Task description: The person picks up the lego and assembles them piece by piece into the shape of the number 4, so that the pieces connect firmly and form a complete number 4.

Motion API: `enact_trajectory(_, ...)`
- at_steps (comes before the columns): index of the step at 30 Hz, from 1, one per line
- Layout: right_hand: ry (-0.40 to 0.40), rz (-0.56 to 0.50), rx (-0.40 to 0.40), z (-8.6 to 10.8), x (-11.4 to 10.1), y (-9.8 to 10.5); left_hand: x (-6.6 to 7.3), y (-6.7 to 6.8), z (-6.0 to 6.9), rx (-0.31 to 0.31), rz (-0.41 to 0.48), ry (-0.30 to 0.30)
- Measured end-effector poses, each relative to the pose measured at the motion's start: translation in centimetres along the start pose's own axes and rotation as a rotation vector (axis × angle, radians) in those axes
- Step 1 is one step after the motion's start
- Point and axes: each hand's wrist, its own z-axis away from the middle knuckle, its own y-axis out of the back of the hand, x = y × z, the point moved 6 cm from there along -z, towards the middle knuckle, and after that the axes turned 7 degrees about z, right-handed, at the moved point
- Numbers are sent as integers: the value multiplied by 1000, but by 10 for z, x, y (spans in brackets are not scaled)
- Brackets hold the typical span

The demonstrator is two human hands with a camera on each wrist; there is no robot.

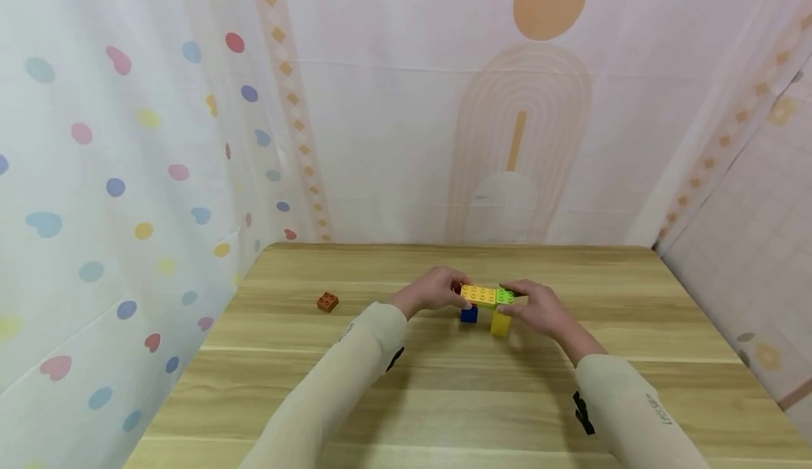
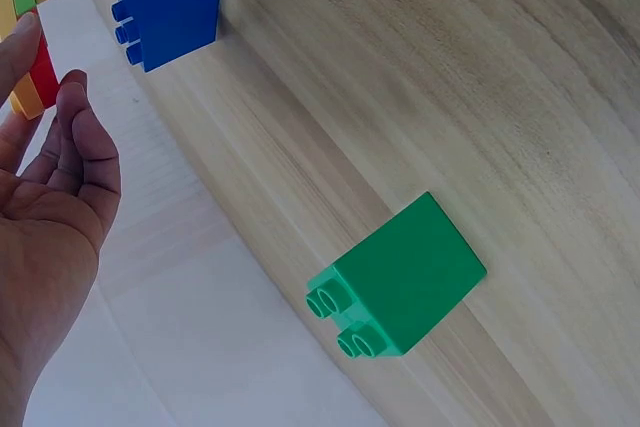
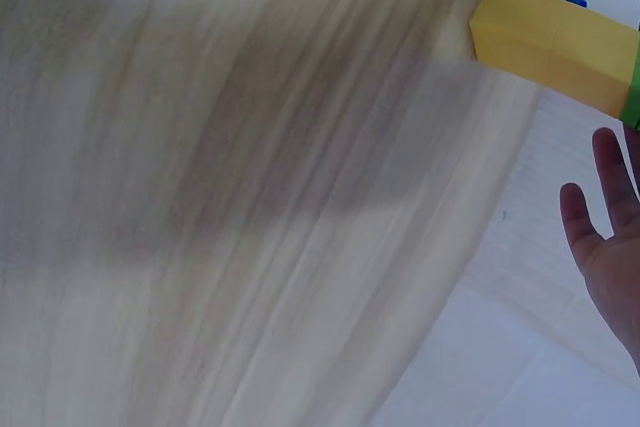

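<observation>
Head view: wooden table (image 1: 482, 412), bricks (image 1: 478, 295), patterned cloth (image 1: 393, 137).

Orange brick (image 1: 478, 294) sits beside lime brick (image 1: 505, 296), studs upward.

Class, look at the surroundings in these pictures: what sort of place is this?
Probably an indoor play corner or a small booth set up for filming. A spotted curtain and a sheet with a printed arch enclose a wood-grain table, where studded toy bricks are in use.
</observation>
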Motion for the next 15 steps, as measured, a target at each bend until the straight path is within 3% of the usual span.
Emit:
enact_trajectory(4, 26, 43, 6, -1, -3, 3, 0, 0, 1, -3, 11, 5)
enact_trajectory(11, 140, 221, -21, -5, -18, 11, 3, 1, 2, 4, 7, 18)
enact_trajectory(15, 103, 197, -42, -4, -13, 7, 3, 0, 2, 3, 5, 13)
